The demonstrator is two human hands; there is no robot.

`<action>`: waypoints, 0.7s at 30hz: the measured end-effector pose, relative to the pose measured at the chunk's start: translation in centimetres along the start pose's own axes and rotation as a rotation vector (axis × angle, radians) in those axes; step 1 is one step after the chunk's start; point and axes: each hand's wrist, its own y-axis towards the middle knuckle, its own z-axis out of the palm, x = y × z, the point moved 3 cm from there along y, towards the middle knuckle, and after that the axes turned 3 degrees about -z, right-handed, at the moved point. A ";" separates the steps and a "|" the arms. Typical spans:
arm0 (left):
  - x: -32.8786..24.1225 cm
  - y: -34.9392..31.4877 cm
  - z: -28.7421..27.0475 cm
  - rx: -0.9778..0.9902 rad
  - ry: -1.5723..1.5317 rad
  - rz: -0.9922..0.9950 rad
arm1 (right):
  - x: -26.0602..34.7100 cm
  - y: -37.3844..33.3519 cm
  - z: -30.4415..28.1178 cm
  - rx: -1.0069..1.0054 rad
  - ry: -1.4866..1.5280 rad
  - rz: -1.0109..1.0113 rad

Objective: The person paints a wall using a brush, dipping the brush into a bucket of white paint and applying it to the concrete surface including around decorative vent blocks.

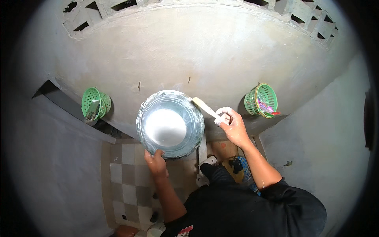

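My left hand grips the near lower edge of a round, paint-smeared bucket, with the thumb over its side. White paint lies inside the bucket, which is held up in front of the wall. In my right hand is a paintbrush with a pale handle, the fingers closed around its lower end. The brush's yellowish bristle end rests at or very near the bucket's upper right rim; actual contact is hard to make out. White paint spots my right fingers and forearm.
Two green plastic baskets hang on the pale wall: a left basket and a right basket with colourful items. Small nails stick out between them. Below are a checkered tile floor, my feet and a blue patterned cloth.
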 end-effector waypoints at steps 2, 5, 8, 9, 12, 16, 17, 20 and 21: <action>0.1 -0.1 0.1 -0.038 -0.008 0.017 | 0.6 -1.2 0.8 0.033 -0.048 -0.010; 0.1 -0.8 0.4 -0.077 -0.002 0.087 | 0.6 -3.4 1.7 0.026 -0.088 -0.106; -1.1 -0.7 -0.2 0.043 0.045 0.165 | 1.9 -5.4 2.7 -0.003 0.008 -0.092; -1.5 -1.0 -0.6 0.105 0.076 0.175 | 2.1 -6.1 2.9 -0.014 0.043 -0.069; -2.7 -0.9 -0.3 0.240 0.083 0.159 | 4.4 -6.8 3.0 -0.036 -0.192 -0.105; -3.0 -0.7 0.2 0.237 0.145 0.097 | 6.0 -6.4 4.2 -0.109 -0.618 -0.224; -2.7 -0.3 0.0 0.291 0.153 0.100 | 6.2 -6.6 4.2 -0.118 -0.644 -0.204; -1.6 0.0 0.8 0.387 0.229 0.146 | 5.7 -6.4 3.2 -0.140 -0.716 -0.177; -1.4 -0.1 1.1 0.410 0.269 0.161 | 5.5 -6.5 2.7 -0.148 -0.758 -0.159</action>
